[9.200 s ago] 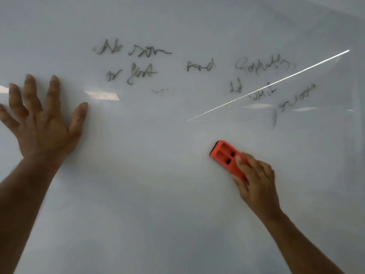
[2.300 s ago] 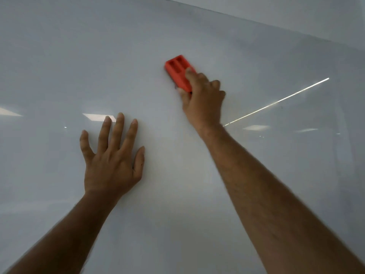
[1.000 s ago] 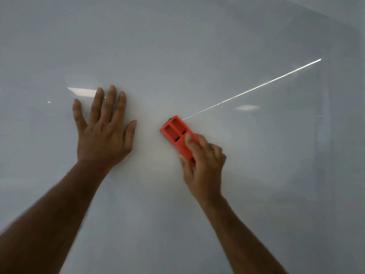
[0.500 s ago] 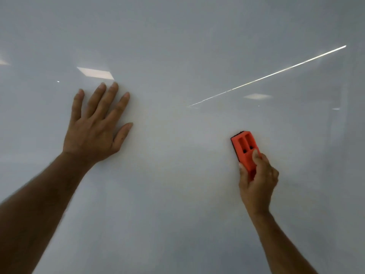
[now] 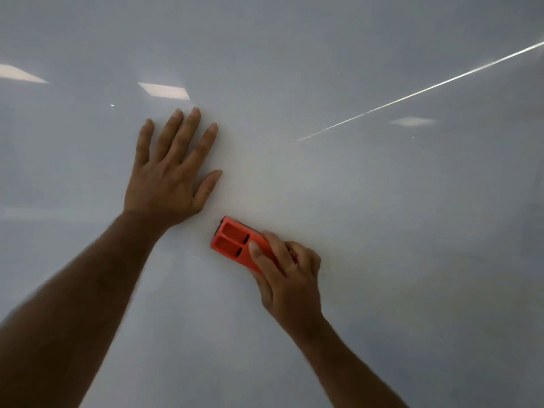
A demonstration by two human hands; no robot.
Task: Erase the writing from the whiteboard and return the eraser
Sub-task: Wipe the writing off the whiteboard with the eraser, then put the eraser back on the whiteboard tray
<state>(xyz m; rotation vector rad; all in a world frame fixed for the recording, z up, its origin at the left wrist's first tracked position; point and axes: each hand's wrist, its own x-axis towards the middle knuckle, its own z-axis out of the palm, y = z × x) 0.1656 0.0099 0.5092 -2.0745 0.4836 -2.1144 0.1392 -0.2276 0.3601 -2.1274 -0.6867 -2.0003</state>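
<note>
The whiteboard (image 5: 382,231) fills the whole head view, and no writing shows on it. An orange eraser (image 5: 235,242) with two recessed slots lies flat against the board, just below centre. My right hand (image 5: 288,281) grips its lower right end, with the index finger on top. My left hand (image 5: 173,172) is pressed flat on the board with fingers spread, up and to the left of the eraser and a short gap away from it.
Ceiling-light reflections (image 5: 163,90) glare on the board at the upper left. A thin bright streak (image 5: 418,92) runs diagonally across the upper right. No tray, ledge or board edge is in view.
The writing seen 9 seconds ago is gone. In the last half second my right hand has slid the eraser left, closer to my left hand, which stays flat on the board.
</note>
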